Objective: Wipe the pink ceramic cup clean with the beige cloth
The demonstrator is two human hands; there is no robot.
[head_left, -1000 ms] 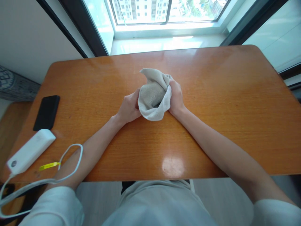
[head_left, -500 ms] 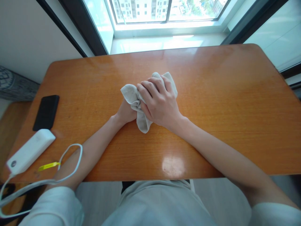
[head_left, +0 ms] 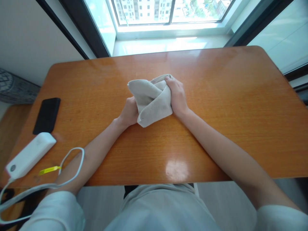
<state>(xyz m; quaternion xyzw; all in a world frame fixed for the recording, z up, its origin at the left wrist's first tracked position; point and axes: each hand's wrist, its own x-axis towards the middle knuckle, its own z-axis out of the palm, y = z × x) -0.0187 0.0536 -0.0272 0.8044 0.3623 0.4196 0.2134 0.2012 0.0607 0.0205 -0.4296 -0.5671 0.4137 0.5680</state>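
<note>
A light grey cloth (head_left: pixel 154 102), folded and bunched, is between my two hands above the middle of the wooden table (head_left: pixel 228 112). My right hand (head_left: pixel 177 94) grips its right side, with the thumb on top near the upper corner. At the cloth's left side is my left hand (head_left: pixel 130 111); its fingers are hidden beneath the fabric and only the back of the hand and part of the thumb side show. Whether anything is inside the cloth cannot be seen.
At the table's left lie a black phone (head_left: pixel 47 115) and a white power strip (head_left: pixel 31 155). Its white cable (head_left: pixel 81 160) loops over my left forearm, with a yellow tag (head_left: pixel 50 170) on it. A window (head_left: pixel 170 12) stands beyond the table.
My right hand has moved from on top of the cloth to its right side. The cloth has opened out from a crumpled bunch into broader folds. My left hand has barely moved.
</note>
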